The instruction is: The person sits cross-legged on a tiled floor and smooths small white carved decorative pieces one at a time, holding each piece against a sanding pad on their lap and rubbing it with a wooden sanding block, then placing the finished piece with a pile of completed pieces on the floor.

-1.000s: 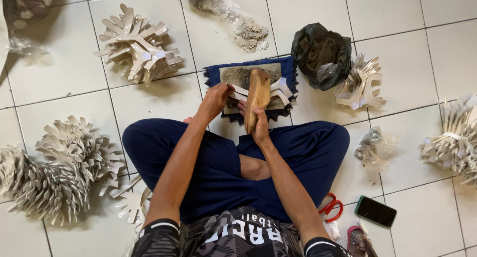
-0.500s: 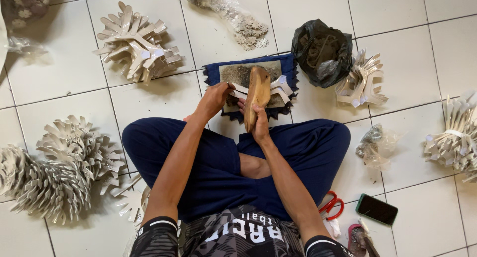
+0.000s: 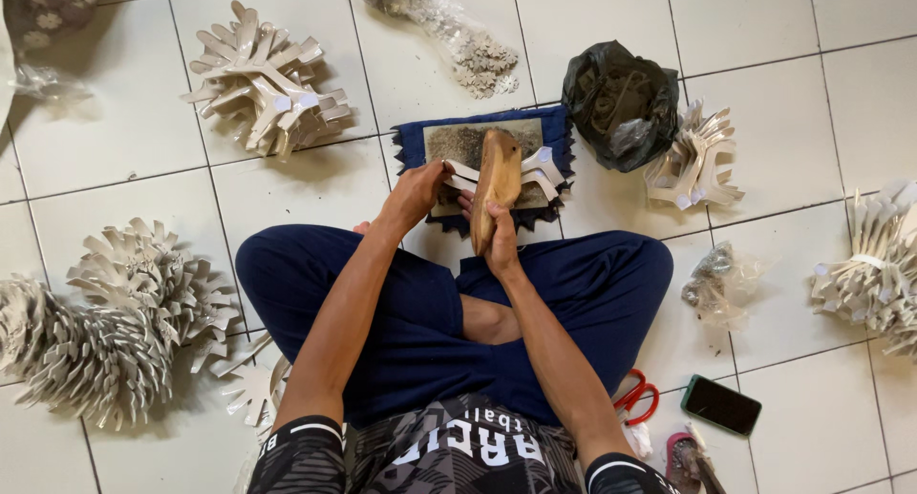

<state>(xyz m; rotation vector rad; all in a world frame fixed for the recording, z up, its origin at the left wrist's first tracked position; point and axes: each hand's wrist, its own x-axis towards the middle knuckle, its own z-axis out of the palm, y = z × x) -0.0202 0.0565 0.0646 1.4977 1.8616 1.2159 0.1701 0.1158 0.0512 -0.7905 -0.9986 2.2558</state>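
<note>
I sit cross-legged on a tiled floor in dark blue trousers. My right hand (image 3: 499, 238) grips the lower end of a wooden block (image 3: 497, 179), holding it upright over a dark blue mat (image 3: 411, 139) in front of my legs. On the mat lies a grey-brown pad (image 3: 457, 140) with pale strap-shaped cut pieces (image 3: 543, 167). My left hand (image 3: 416, 193) rests on the pieces beside the block, fingers closed on one of them.
Bundles of pale cut pieces lie all around: one at upper left (image 3: 263, 78), big ones at left (image 3: 105, 322), right (image 3: 693, 160) and far right (image 3: 874, 274). A black plastic bag (image 3: 619, 100), clear bags (image 3: 458, 35), red scissors (image 3: 635, 398) and a phone (image 3: 721, 405) lie nearby.
The hands and the wooden block have barely shifted; the left hand stays at the pieces on the mat.
</note>
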